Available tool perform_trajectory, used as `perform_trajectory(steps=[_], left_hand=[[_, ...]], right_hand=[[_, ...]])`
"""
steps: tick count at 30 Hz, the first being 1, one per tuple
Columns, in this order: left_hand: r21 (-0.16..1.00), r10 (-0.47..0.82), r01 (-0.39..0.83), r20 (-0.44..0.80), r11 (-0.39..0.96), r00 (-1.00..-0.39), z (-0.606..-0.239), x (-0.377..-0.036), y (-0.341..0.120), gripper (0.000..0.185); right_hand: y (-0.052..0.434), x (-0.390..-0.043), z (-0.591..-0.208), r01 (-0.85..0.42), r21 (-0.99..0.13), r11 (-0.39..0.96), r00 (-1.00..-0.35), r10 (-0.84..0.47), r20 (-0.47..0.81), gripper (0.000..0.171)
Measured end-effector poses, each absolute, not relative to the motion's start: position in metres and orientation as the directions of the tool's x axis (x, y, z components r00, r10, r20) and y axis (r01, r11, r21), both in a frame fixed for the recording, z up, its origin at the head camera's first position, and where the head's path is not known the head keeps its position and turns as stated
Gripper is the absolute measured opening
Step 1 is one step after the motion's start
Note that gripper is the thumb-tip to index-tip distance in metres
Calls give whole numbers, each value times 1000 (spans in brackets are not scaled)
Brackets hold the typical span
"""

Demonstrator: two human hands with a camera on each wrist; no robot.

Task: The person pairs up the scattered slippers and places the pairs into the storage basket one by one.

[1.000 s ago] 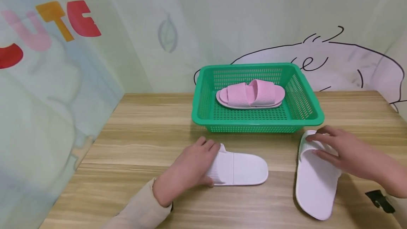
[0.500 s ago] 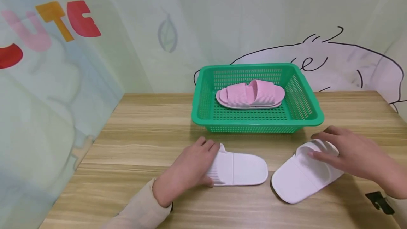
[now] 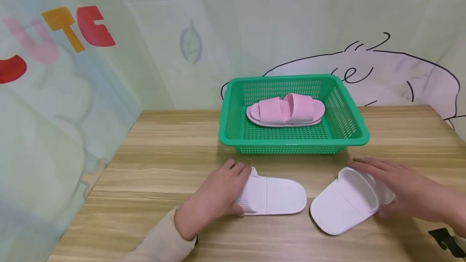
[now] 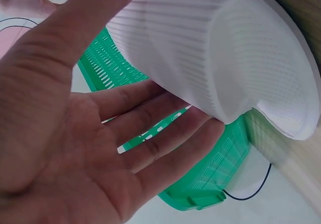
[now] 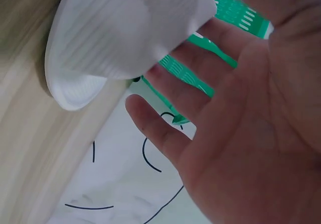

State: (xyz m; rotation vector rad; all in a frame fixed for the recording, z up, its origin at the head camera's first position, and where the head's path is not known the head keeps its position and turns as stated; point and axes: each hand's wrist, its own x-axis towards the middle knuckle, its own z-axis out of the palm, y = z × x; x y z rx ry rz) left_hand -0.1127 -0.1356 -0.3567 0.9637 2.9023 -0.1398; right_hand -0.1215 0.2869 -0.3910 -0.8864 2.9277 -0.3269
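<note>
Resting flat, left hand (image 3: pixel 214 193) fingers straight over white slipper (image 3: pixel 271 196), right hand (image 3: pixel 404 191) likewise on second slipper (image 3: pixel 342 207).

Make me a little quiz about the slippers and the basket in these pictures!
1. True or false: the pink slippers lie inside the green basket.
2. How many white slippers are on the table?
3. Which hand touches the slanted white slipper: A) left hand B) right hand?

Key: 1. True. 2. Two: the slanted one and the straight white slipper. 3. B.
</note>
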Motion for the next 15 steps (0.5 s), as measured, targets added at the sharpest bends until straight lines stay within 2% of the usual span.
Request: perform_trajectory(steps=[5, 15], left_hand=[[-61, 582, 591, -123, 804, -804, -357, -113, -135, 94], [-72, 589, 598, -115, 798, -800, -358, -114, -136, 94]], right_hand=[[285, -121, -392, -582, -212, 785, -811, -581, 72, 104], [284, -117, -391, -551, -211, 807, -831, -555, 45, 102]])
